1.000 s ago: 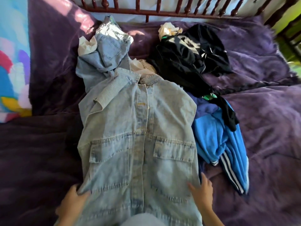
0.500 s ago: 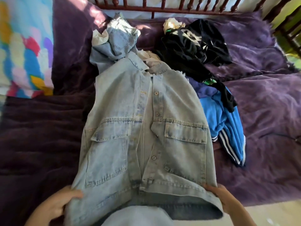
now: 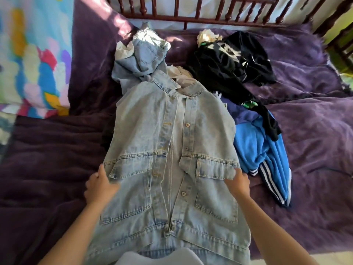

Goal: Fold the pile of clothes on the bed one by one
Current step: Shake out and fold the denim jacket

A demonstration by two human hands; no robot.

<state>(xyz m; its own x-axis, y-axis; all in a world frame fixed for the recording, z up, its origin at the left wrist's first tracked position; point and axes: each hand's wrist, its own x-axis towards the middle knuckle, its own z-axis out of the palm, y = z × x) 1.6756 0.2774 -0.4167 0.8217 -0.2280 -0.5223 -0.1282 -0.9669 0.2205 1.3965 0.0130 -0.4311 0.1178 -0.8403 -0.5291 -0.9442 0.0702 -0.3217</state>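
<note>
Two hands engaged: left hand (image 3: 101,186) and right hand (image 3: 237,181) each grip a side edge of the denim jacket (image 3: 152,121), centre frame; next, probably fold both sides inward.

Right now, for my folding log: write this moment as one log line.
item: denim jacket, front up on bed | left hand: at left edge, blurred | right hand: grips right edge | pile: unfolded
</note>
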